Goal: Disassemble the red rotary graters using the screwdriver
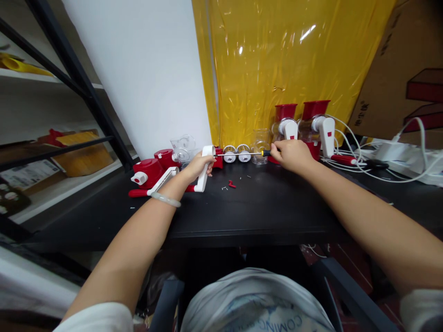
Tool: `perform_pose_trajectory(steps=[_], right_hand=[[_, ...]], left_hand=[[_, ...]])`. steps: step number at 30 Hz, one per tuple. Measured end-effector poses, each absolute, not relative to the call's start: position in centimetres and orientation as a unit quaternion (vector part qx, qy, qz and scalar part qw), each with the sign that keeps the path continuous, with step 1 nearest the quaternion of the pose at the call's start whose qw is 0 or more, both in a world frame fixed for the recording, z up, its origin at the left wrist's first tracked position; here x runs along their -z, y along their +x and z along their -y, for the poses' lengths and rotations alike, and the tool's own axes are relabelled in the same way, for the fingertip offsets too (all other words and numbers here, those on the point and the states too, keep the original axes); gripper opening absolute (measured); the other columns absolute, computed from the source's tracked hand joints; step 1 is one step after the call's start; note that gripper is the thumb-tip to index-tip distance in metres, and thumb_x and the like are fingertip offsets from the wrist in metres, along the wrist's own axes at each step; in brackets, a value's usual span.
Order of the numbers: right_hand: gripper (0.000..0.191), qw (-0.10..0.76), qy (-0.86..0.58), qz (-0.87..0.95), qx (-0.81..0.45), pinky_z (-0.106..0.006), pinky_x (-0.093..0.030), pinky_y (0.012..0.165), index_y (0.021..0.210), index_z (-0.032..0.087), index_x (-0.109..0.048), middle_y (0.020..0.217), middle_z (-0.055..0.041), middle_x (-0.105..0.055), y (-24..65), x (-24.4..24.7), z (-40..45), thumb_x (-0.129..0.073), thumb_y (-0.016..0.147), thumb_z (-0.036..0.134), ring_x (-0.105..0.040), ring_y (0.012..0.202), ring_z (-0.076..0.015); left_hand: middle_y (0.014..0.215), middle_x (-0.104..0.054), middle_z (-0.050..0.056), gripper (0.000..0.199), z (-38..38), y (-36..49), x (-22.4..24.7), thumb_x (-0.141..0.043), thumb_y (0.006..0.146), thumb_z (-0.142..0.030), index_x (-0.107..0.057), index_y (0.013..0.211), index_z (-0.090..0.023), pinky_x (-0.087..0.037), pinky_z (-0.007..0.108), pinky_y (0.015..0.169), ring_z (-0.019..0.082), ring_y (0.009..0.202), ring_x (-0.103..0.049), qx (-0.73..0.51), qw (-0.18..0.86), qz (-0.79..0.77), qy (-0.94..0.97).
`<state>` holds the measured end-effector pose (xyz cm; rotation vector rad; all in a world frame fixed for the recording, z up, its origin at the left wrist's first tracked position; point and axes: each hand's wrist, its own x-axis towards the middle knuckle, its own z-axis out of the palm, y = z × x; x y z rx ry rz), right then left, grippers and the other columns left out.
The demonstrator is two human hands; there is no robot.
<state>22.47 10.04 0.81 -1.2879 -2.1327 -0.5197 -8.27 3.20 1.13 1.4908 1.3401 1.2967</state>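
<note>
**Screwdriver driven into a white crank handle at the back of the table**

The left hand (200, 167) has its grip clenched around a white crank handle (205, 171), held upright just above the black table (263, 207), near its back edge. The right hand (292, 154) closes its grip on the handle of a screwdriver (242, 154), whose thin shaft runs level across to the top of the crank handle and seems to meet it there.

What could go wrong, as I judge it: the tip may slip off the screw head if the shaft tilts, and skid toward the left fingers; the crank handle may twist in the hand if the hold is loose. The small loose screws (224, 188) and a red clip (231, 185) lie just beside the left wrist and could be swept off by the forearm.

Counted: one screwdriver, one crank handle in hand, two assembled red-and-white grinders (304, 124) behind the right hand, one part-built red grinder (150, 173) at the left, two small round drums (236, 154) under the shaft. White cables (380, 159) trail at the right
</note>
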Motion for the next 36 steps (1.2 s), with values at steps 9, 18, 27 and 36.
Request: perform_pose_trajectory(steps=[9,18,27,36], right_hand=[[0.043,0.335,-0.423,0.84,-0.051,-0.03,-0.037,0.064,0.061,0.02,-0.055,0.062,-0.0036,-0.06,22.7,-0.7,-11.6,-0.05,0.097,0.045,-0.054,0.063,-0.0166],[0.061,0.226,-0.468,0.828,-0.211,-0.03,-0.053,0.072,0.06,0.019,-0.063,0.067,-0.0098,-0.073,22.3,-0.7,-11.3,-0.033,0.108,0.043,-0.067,0.054,-0.0167],[0.068,0.185,-0.495,0.849,0.019,-0.034,-0.05,0.082,0.064,0.017,-0.069,0.073,-0.0163,-0.074,22.3,-0.6,-11.0,-0.024,0.108,0.041,-0.074,0.078,-0.0254],[0.066,0.209,-0.546,0.799,0.142,-0.036,-0.042,0.066,0.094,0.014,-0.08,0.097,-0.0194,-0.078,21.8,-0.7,-9.9,-0.024,0.105,0.046,-0.073,0.087,-0.0313]], left_hand=[[0.061,-0.053,-0.007,0.031,-4.2,-9.9,-0.3,-0.061,0.072,-0.016,-0.048,0.099,-0.023,-0.046,0.026,0.05,0.012,0.044,-0.051,-0.518,0.172,-0.531,0.648],[0.075,-0.059,-0.002,0.031,-3.4,-10.0,-0.4,-0.065,0.071,-0.014,-0.051,0.097,-0.023,-0.045,0.025,0.058,0.012,0.061,-0.058,-0.489,0.062,-0.51,0.705],[0.069,-0.058,-0.005,0.03,-3.5,-9.7,-0.5,-0.062,0.073,-0.014,-0.051,0.1,-0.023,-0.043,0.023,0.049,0.01,0.047,-0.054,-0.452,0.128,-0.529,0.707],[0.052,-0.048,-0.011,0.034,-4.1,-9.1,-0.3,-0.063,0.07,-0.017,-0.049,0.101,-0.022,-0.044,0.025,0.047,0.011,0.04,-0.049,-0.498,0.255,-0.537,0.632]])
